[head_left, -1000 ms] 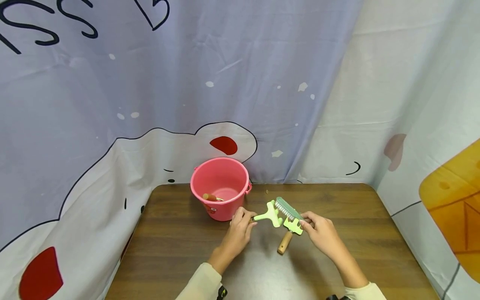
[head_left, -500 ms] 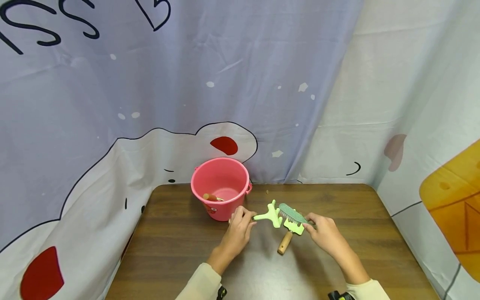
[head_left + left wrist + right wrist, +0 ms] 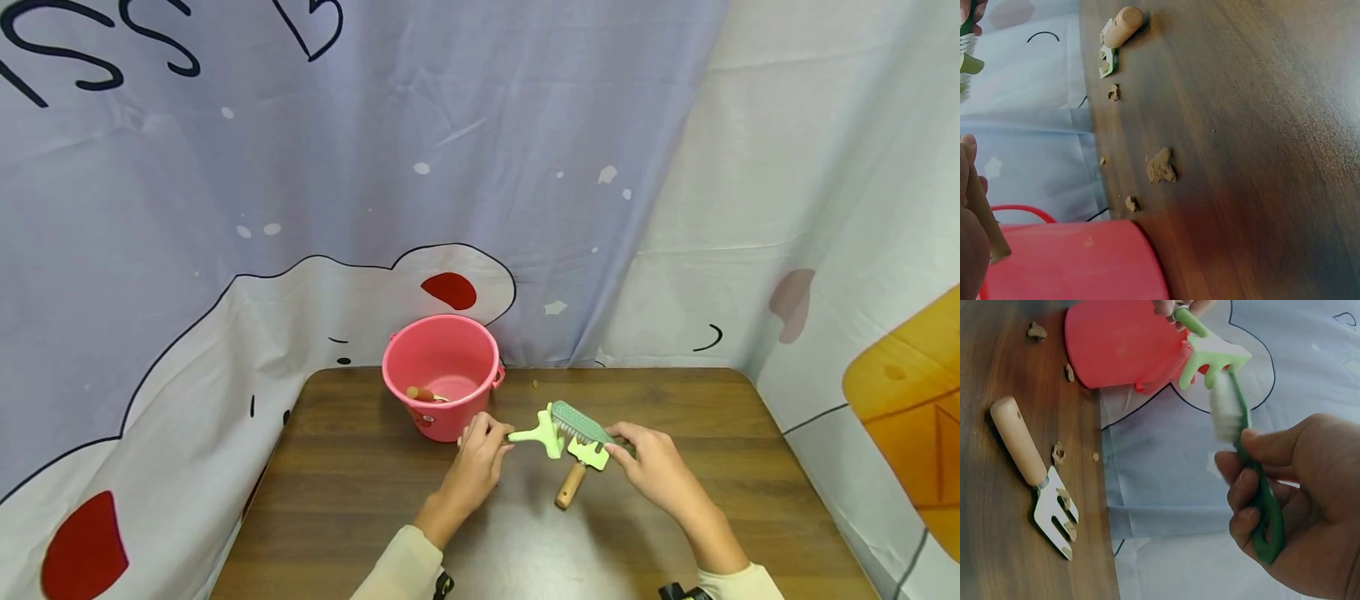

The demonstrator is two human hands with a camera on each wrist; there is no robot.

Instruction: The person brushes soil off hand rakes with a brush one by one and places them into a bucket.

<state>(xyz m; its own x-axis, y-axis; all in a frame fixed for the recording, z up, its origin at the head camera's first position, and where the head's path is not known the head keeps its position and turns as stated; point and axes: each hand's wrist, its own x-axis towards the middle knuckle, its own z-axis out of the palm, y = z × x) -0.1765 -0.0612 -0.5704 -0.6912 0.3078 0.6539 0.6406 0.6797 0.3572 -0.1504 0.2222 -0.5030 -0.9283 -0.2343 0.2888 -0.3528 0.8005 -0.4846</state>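
Note:
My left hand (image 3: 475,467) grips the wooden handle of a light-green toy rake (image 3: 542,434), held up above the table just right of the bucket. My right hand (image 3: 658,471) holds a green scrub brush (image 3: 1265,509) by its looped handle, its white bristles against the rake's tines in the right wrist view. Below them a small hand fork (image 3: 1054,506) with a wooden handle lies on the table, bits of brown dirt on its prongs. In the left wrist view only part of my left hand shows, curled round the handle.
A pink bucket (image 3: 442,421) stands at the back of the wooden table (image 3: 337,500), with a wooden-handled tool (image 3: 424,394) inside. Clumps of brown dirt (image 3: 1161,167) lie scattered on the table. A printed curtain (image 3: 337,167) hangs behind.
The brush in my right hand has moved back and forth over the rake head, tilting a little. My left hand stays nearly still with the rake; the fork has not moved.

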